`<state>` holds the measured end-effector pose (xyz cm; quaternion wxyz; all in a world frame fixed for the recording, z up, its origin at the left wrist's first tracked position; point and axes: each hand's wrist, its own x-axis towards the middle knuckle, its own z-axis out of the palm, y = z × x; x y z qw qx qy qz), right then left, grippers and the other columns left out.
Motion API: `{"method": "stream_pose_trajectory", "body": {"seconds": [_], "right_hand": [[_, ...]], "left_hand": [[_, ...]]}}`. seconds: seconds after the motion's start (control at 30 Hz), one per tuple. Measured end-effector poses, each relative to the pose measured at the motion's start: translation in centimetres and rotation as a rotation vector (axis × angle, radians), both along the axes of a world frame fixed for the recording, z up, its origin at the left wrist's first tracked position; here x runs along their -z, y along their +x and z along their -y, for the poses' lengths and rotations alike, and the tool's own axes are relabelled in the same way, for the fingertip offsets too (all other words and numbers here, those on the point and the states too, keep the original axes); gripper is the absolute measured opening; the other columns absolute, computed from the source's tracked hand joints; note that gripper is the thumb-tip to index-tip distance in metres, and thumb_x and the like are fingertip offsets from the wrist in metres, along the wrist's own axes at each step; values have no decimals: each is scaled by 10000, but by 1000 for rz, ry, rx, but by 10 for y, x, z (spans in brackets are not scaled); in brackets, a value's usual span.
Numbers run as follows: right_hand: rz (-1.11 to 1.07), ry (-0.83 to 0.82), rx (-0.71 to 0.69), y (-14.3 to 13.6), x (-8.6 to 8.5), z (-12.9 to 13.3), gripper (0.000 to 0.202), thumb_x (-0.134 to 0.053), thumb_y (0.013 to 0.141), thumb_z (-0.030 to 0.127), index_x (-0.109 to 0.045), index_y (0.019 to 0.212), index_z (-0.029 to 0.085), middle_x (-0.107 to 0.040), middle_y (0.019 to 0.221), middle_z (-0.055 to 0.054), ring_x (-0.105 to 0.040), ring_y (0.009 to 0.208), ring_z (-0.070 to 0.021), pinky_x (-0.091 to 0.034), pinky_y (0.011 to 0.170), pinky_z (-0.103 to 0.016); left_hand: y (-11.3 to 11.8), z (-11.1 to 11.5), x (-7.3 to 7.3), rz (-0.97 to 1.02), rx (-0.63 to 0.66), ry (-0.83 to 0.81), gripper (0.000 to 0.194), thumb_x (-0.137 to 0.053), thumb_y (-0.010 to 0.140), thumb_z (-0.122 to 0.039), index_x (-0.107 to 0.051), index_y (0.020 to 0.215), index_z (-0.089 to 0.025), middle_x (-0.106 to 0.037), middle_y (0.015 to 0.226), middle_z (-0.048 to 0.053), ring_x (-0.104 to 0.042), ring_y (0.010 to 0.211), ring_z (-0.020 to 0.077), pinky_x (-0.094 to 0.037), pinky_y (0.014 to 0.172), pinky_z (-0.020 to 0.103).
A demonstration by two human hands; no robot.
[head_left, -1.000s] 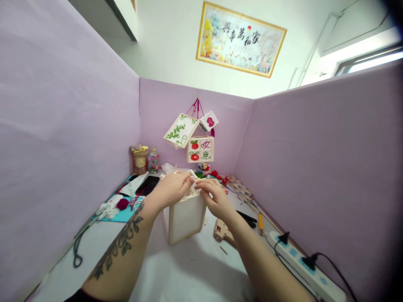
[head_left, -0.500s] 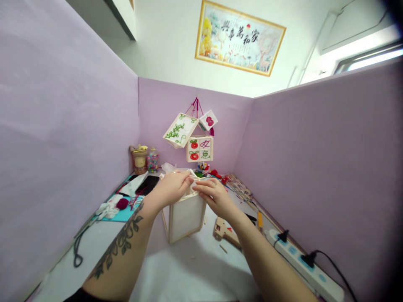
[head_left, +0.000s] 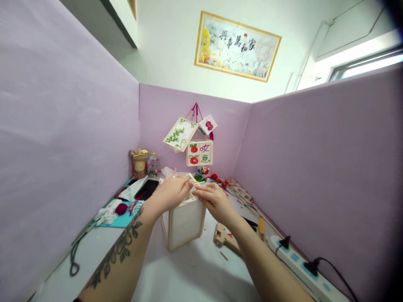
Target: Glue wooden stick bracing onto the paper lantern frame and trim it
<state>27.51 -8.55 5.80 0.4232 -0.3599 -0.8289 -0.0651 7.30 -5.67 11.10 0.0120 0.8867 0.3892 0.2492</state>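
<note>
Your left hand (head_left: 174,191) covers much of the white-panelled box's (head_left: 186,226) top; contact under those fingers can't be made out. Your right forearm (head_left: 256,251) hides the far end of the glue gun (head_left: 225,237) and part of a black tool (head_left: 251,223). Power strip (head_left: 294,260) cut off at bottom edge. Small script on framed picture (head_left: 238,46): illegible.

Bare human hands (head_left: 171,193): we count two
White wood-framed hanging boxes (head_left: 180,134): we count three
Black electrical plugs (head_left: 311,267): we list two
</note>
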Motion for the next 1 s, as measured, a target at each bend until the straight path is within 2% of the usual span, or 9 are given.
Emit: {"method": "stream_pose_trajectory", "body": {"seconds": [0.5, 0.6, 0.67, 0.73, 0.8, 0.83, 0.9, 0.97, 1.0], "right_hand": [[54, -122, 47, -7, -15, 11, 335, -490, 876, 132, -706, 1076, 290, -738, 1057, -15, -595, 828, -194, -447, 825, -390], [45, -160, 42, -6, -15, 11, 371, -503, 847, 111, -700, 1103, 292, -720, 1126, -18, -606, 907, -208, -459, 859, -406], [18, -206, 16, -2, -18, 13, 457, -484, 831, 88, -656, 1198, 300, -669, 1239, -19, -601, 1029, -215, -460, 915, -422], [-52, -232, 7, 7, -25, 20, 548, -468, 819, 83, -572, 1308, 306, -584, 1358, -20, -550, 1182, -220, -434, 994, -442], [-136, -223, 30, 19, -33, 33, 539, -474, 829, 117, -540, 1332, 298, -545, 1395, -30, -505, 1260, -225, -401, 1043, -451], [-157, -226, 52, 26, -35, 42, 475, -481, 843, 150, -570, 1288, 291, -578, 1352, -39, -527, 1234, -228, -418, 1024, -439], [-93, -315, 94, 38, -34, 65, 285, -489, 874, 223, -662, 1095, 270, -691, 1124, -48, -632, 1026, -221, -496, 864, -370], [106, -522, 134, 47, -21, 92, 172, -522, 871, 286, -690, 885, 252, -715, 846, -35, -644, 746, -193, -475, 643, -293], [218, -641, 168, 49, -10, 105, 147, -559, 853, 312, -689, 838, 245, -708, 786, -34, -630, 683, -187, -438, 592, -277]], "left_hand": [[0, 2, -2, -21, -4, 21, 421, -261, 982, -407, -618, 909, -196, -669, 917, 90, -605, 925, 250, -451, 791, 360], [0, 3, -2, -23, -3, 27, 420, -259, 982, -404, -619, 931, -194, -671, 921, 93, -607, 923, 250, -455, 786, 361], [0, 3, -3, -15, 5, 26, 424, -257, 981, -406, -621, 946, -191, -676, 925, 96, -609, 923, 255, -458, 788, 367], [-2, 3, -4, 17, 28, 18, 438, -252, 982, -416, -625, 954, -188, -681, 941, 98, -612, 931, 253, -462, 802, 371], [-6, 2, -6, 91, 65, 11, 458, -246, 983, -440, -629, 962, -190, -690, 983, 94, -618, 959, 241, -463, 841, 370], [-9, 1, -7, 144, 84, 11, 466, -246, 982, -455, -631, 973, -192, -693, 1016, 90, -619, 982, 235, -461, 867, 369], [-17, 2, -11, 267, 102, 23, 476, -259, 977, -486, -633, 1020, -195, -692, 1077, 85, -616, 1024, 227, -458, 905, 369], [-28, 6, -16, 405, 92, 49, 476, -287, 969, -508, -634, 1057, -194, -691, 1101, 82, -618, 1030, 224, -462, 915, 368], [-33, 9, -18, 476, 85, 64, 467, -308, 965, -514, -637, 1055, -195, -694, 1098, 81, -622, 1021, 221, -468, 911, 364]]}}
